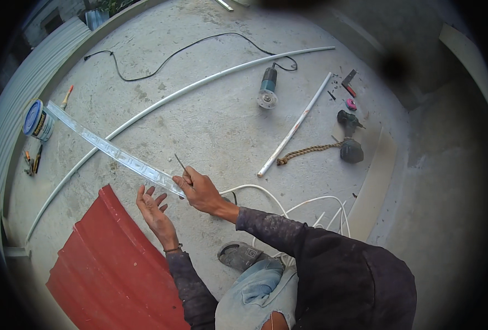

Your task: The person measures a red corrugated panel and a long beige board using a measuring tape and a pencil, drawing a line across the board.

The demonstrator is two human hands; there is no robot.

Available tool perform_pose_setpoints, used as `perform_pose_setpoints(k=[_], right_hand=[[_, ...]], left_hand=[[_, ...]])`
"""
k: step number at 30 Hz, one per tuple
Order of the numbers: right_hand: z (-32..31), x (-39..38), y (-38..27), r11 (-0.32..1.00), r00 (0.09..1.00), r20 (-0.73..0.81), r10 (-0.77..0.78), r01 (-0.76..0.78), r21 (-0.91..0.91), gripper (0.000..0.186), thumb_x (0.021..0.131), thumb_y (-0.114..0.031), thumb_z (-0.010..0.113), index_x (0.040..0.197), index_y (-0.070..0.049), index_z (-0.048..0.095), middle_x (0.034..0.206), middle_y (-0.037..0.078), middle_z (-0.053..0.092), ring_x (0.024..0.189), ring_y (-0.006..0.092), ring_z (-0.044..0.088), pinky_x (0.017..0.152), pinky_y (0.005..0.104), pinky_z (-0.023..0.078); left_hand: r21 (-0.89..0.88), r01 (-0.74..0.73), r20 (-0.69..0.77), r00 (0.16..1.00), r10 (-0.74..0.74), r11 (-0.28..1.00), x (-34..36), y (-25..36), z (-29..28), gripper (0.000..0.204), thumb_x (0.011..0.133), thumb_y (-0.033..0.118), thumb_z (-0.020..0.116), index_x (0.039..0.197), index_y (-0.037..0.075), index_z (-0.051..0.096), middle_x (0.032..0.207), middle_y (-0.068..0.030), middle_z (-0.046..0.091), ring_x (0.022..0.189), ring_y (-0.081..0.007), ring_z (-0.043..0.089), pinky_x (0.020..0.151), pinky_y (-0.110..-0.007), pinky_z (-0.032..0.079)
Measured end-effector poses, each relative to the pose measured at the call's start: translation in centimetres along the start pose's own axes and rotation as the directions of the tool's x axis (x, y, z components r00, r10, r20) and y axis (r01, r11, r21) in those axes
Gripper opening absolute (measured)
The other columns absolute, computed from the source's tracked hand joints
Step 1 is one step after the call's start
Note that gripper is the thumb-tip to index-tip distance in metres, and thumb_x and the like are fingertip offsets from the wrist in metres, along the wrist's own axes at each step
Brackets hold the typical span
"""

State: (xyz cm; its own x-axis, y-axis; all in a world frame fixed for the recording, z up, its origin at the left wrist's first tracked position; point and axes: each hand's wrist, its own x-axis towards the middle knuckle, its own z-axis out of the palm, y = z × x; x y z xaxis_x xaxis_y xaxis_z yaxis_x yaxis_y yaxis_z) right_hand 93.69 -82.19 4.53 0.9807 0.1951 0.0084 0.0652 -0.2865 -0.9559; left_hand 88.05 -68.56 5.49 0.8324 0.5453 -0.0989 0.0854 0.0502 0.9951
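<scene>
A long, silvery metal strip (125,158) with stamped marks along it slants from the far left down to my right hand (204,193). My right hand is closed on the strip's near end. A thin dark stick (179,160), perhaps a pencil, also pokes up from its fingers. Just below the strip, my left hand (157,216) is open, palm up with fingers apart; I see nothing in it. Beneath the strip, a long white pipe (161,102) curves across the concrete floor.
A red corrugated sheet (114,269) lies at lower left. Far left stand a lidded bucket (37,122), a brush (66,98) and hand tools (33,162). An angle grinder (268,88), a shorter pipe (296,125), a cordless drill (349,137) and white cable (255,187) lie to the right.
</scene>
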Motion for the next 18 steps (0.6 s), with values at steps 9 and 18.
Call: perform_pose_setpoints(k=[9,18], right_hand=[[-5.0,11.1,6.5,0.954,0.959,-0.143,0.243,-0.211,0.211,0.039,0.098,-0.036,0.059,0.078,-0.003,0.049,0.069,0.015,0.063,0.061,0.0235,0.064,0.055,0.0365,0.050],[-11.1,7.9,7.7,0.910,0.905,-0.375,-0.202,0.032,-0.414,0.038,0.104,-0.032,0.047,0.092,0.002,0.057,0.075,0.017,0.062,0.065,0.0334,0.060,0.065,0.0429,0.048]], left_hand=[[0.447,0.115,0.235,0.941,-0.241,0.887,-1.2,-2.7,-15.4,0.037,0.106,0.036,0.044,0.124,0.007,0.059,0.100,-0.0012,0.064,0.080,-0.0087,0.060,0.070,-0.024,0.041],[0.467,0.121,0.144,0.967,-0.210,0.876,-2.2,-3.3,-15.9,0.033,0.105,0.032,0.048,0.122,0.007,0.060,0.099,-0.0007,0.063,0.079,-0.0079,0.058,0.068,-0.025,0.043]])
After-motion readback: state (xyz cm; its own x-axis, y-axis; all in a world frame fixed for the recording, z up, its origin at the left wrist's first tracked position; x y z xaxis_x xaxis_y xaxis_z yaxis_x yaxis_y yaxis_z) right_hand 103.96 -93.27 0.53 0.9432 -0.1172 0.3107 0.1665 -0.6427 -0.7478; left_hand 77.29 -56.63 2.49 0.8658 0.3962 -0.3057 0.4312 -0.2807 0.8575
